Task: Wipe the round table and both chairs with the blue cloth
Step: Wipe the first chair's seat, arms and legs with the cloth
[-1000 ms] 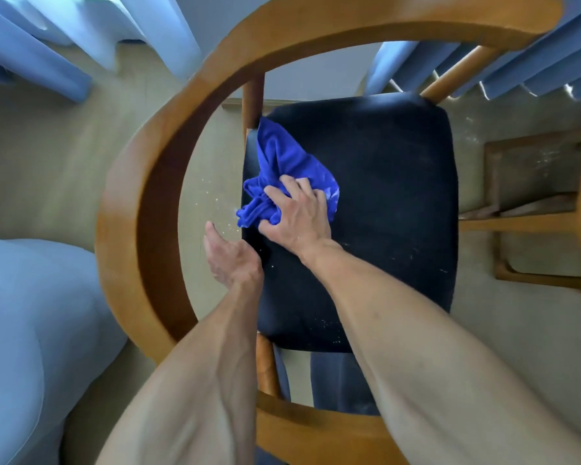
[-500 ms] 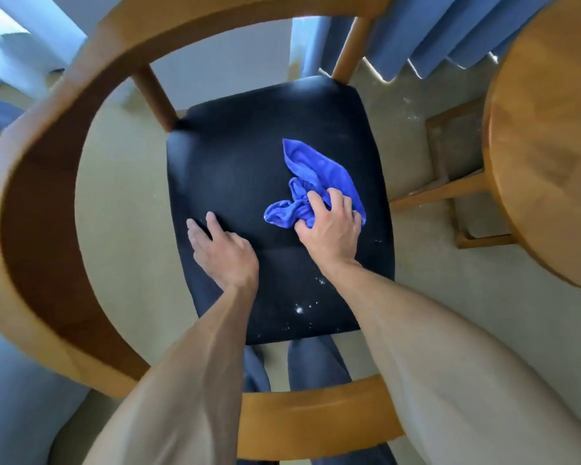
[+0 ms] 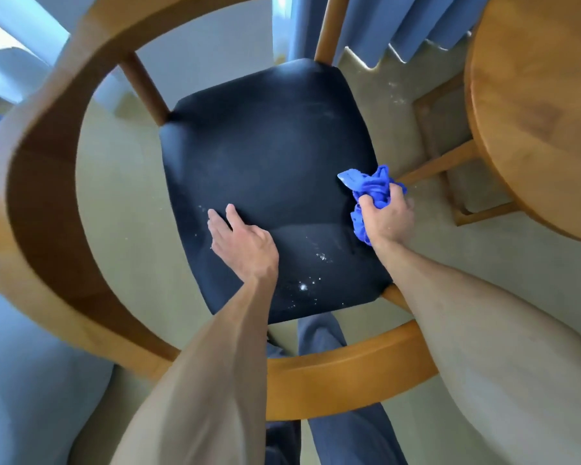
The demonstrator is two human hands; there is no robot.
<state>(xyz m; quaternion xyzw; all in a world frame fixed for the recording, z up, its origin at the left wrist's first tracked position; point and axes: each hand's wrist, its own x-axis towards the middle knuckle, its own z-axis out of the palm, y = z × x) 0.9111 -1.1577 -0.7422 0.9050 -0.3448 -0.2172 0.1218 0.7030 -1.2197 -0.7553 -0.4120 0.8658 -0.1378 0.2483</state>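
Bunched into a loose wad, the blue cloth (image 3: 371, 193) sits at the right edge of the chair's dark seat (image 3: 265, 169), about midway along that edge, gripped by the right hand (image 3: 388, 219), whose fingers curl round it so that part of the fabric hangs below the palm. Across the seat, the left hand (image 3: 242, 243) lies flat with straight, slightly spread fingers on the near-left part of the cushion, holding nothing (it seems to steady the chair). Between the two hands and a little nearer to the person, pale crumbs or specks (image 3: 307, 280) dot the near part of the seat, so what remains to be wiped lies to the near-left of the cloth; the right hand is plainly the closer one, and a sweep from it toward the near edge would probably catch them. Around the seat curves the wooden chair frame (image 3: 44, 182), its arm rail passing under both forearms at the near side. Far right, the round table (image 3: 537, 109) is cut off by the picture's edge, so how clean its top is cannot be judged. A second chair is not clearly in view. Motion blur softens the left of the frame, and the cloth's underside is hidden.
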